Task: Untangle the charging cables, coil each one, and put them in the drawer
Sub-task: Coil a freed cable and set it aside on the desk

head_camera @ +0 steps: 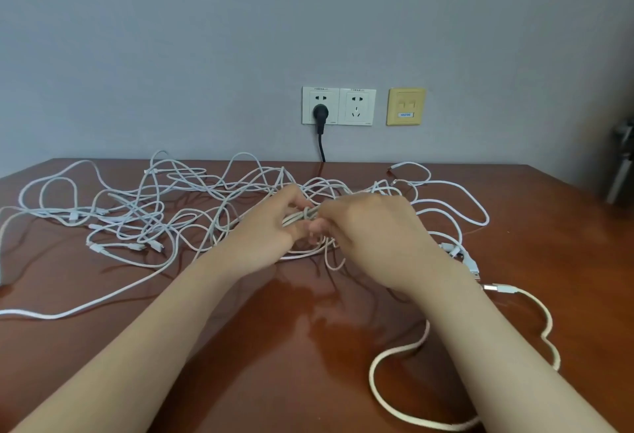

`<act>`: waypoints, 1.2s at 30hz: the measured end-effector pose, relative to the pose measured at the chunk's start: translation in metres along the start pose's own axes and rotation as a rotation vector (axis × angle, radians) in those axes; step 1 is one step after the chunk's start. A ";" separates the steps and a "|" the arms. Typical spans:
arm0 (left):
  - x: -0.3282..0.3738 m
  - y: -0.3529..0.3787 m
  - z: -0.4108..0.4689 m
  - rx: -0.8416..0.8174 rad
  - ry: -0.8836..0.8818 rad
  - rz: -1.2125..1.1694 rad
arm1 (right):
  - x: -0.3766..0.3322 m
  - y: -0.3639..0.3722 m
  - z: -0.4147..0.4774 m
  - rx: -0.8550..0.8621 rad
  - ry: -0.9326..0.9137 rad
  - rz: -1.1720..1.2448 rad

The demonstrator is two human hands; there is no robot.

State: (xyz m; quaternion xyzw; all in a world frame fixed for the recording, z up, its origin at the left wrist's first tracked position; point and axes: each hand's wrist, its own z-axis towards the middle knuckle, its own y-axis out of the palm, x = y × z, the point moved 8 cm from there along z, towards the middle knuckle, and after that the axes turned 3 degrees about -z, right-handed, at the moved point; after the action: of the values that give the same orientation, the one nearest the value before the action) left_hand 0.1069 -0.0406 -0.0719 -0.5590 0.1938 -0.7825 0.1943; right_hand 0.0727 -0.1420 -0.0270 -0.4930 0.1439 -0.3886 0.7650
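Note:
A tangle of several white charging cables (144, 213) sprawls across the brown wooden table (549, 244). At its middle, my left hand (271, 230) and my right hand (374, 233) meet over a small bunch of cable strands (302, 215), and both pinch it with curled fingers. One thicker white braided cable (387, 360) loops at the near right, its plug end (494, 287) lying by my right wrist. No drawer is in view.
On the grey wall behind the table sit a double white socket (356, 106) with a black plug (320, 113) and its black cord, and a yellow network plate (406, 106). A dark object (622, 158) stands at the far right edge.

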 end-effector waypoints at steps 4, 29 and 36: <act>0.010 0.010 -0.004 -0.111 0.037 -0.006 | 0.022 -0.001 -0.001 -0.006 0.151 0.189; 0.026 0.016 -0.013 -0.184 0.104 -0.086 | 0.054 0.014 -0.003 0.218 0.323 0.795; 0.034 0.027 -0.017 -0.275 0.148 -0.230 | 0.060 0.031 -0.007 -0.012 0.385 1.250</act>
State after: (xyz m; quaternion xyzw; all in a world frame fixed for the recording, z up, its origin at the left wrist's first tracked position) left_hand 0.0827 -0.0798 -0.0638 -0.5399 0.2473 -0.8045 0.0106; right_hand 0.1223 -0.1839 -0.0476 -0.2424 0.5400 0.0489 0.8045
